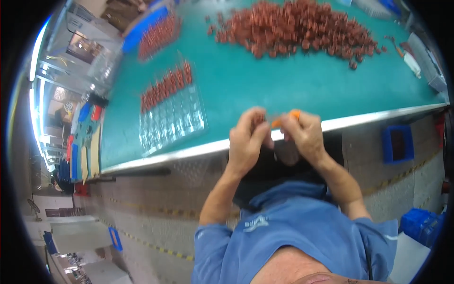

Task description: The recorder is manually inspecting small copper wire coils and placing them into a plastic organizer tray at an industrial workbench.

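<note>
Over the table's near edge, my left hand point(248, 139) is closed around a small copper-coloured coil point(259, 119), partly hidden by the fingers. Close by on the right, my right hand point(305, 137) grips a small orange tool point(279, 123) that points toward the coil; its exact kind is blurred. To the left of my hands lies a clear plastic tray point(172, 120) with rounded pockets. Its far rows hold several copper-coloured coils point(165, 87) with thin wire ends, while the nearer pockets show bare plastic.
A large heap of copper-coloured coils point(293, 26) covers the far part of the green table point(236, 85). Another filled tray point(160, 37) sits at far left beside a blue bin point(144, 28). A white tube point(411, 64) lies at right. A blue crate point(398, 143) stands on the floor.
</note>
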### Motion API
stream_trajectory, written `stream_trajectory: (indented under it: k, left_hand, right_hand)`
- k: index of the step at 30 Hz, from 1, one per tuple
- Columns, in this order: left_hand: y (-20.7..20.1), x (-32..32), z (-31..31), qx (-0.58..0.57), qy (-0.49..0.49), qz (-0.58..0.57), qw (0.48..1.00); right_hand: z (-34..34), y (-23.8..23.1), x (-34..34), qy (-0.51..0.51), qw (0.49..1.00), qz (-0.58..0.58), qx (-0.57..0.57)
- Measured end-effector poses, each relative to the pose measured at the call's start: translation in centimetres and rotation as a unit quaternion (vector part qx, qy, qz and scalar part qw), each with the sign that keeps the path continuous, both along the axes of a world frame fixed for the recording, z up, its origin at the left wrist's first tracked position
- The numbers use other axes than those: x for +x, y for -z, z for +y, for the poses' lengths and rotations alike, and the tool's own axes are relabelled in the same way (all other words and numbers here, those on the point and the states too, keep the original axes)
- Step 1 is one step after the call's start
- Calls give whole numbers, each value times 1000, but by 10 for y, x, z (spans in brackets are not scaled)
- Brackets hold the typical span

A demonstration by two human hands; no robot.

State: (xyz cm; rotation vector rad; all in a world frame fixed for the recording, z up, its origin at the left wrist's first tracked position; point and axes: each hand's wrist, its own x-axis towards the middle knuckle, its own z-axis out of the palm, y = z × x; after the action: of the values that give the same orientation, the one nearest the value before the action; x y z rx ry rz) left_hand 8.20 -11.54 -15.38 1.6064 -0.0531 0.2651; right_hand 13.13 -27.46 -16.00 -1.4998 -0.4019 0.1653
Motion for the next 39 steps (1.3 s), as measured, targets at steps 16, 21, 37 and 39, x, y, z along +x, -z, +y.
stream_trajectory:
  k: [16, 21, 37, 39]
  left_hand:
    - [6, -2, 0, -2, 152, 39, 988]
    - [13, -6, -18, -96, 80, 15, 992]
    - [-2, 12, -4, 276, 16, -83, 958]
    - [-16, 8, -4, 205, 98, -57, 972]
  right_hand:
    - [-17, 12, 10, -112, 977, 133, 127]
    - [-10, 9, 3, -7, 993, -114, 33]
    - [1, 10, 2, -24, 978, 176, 108]
    - [-9, 13, 1, -35, 976, 171, 130]
